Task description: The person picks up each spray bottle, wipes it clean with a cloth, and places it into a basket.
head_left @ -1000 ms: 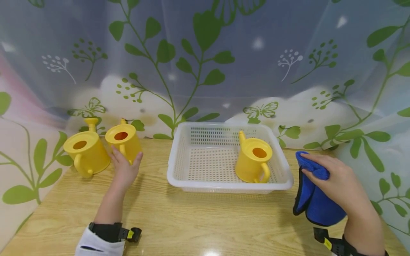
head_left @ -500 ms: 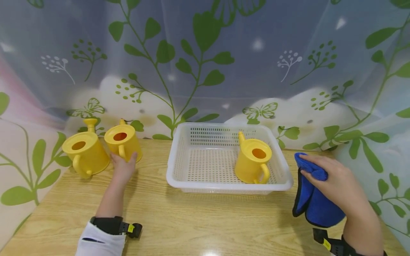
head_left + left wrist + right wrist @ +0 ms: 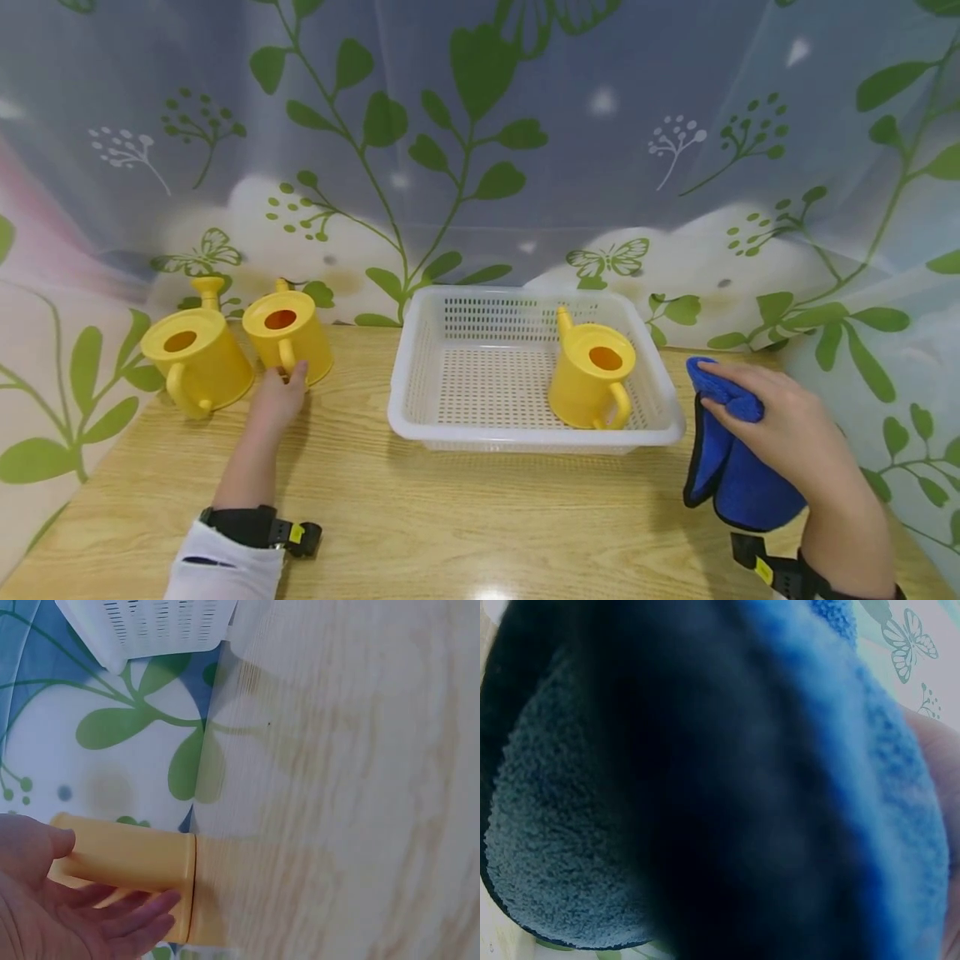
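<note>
Two yellow watering cans stand side by side at the back left of the table. My left hand (image 3: pixel 277 398) is at the handle of the nearer-to-middle watering can (image 3: pixel 307 346), thumb beside the handle's lower part. In the left wrist view, the thumb and loosely bent fingers (image 3: pixel 139 926) lie apart and overlap the can's side. The other watering can (image 3: pixel 217 367) is just left of it. At the right, my right hand (image 3: pixel 795 425) pinches a folded blue cloth (image 3: pixel 757 492) with black edging, which hangs down and fills most of the right wrist view.
A white perforated plastic basket (image 3: pixel 420 429) stands at the middle back, with a third yellow watering can (image 3: pixel 581 387) in its right half. The wooden table (image 3: pixel 480 517) ends at a leaf-patterned curtain (image 3: pixel 465 208) behind and at both sides.
My left hand has drawn back a little toward me, and its spread fingers have come in closer to the handle. The watering cans stay in place. My right hand holds the cloth almost still.
</note>
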Demonstrator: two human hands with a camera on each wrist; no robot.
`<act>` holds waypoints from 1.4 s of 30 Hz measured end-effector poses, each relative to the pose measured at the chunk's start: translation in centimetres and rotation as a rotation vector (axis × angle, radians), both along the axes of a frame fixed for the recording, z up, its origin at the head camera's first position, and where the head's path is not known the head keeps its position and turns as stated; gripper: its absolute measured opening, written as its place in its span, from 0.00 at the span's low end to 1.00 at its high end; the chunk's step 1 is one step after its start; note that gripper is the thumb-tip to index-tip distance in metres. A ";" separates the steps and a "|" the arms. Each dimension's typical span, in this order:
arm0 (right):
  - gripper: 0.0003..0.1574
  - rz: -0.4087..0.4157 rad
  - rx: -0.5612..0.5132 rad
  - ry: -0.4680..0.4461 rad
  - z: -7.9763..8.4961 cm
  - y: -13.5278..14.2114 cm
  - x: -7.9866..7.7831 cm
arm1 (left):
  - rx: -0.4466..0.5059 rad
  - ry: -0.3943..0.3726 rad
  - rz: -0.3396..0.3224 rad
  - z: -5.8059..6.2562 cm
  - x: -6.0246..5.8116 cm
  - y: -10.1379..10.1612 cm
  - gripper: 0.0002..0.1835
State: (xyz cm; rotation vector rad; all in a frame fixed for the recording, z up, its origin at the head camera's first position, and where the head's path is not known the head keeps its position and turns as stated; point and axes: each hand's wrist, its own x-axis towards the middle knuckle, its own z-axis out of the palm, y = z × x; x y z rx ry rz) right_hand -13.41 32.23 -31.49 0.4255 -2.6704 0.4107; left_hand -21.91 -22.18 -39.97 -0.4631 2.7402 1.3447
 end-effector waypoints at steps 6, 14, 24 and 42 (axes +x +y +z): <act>0.27 0.004 0.003 -0.009 -0.1 -0.1 0.0 | -0.062 0.082 0.029 -0.3 0.3 0.0 0.30; 0.27 0.015 -0.005 0.013 0.0 -0.2 -0.1 | -0.098 0.181 0.040 0.1 0.3 0.2 0.24; 0.26 0.008 0.002 -0.014 0.2 -0.4 -0.1 | 0.039 0.220 0.050 1.0 1.0 0.8 0.26; 0.26 0.019 -0.013 -0.019 0.1 -0.4 0.0 | 0.469 0.301 0.246 4.5 2.2 2.2 0.14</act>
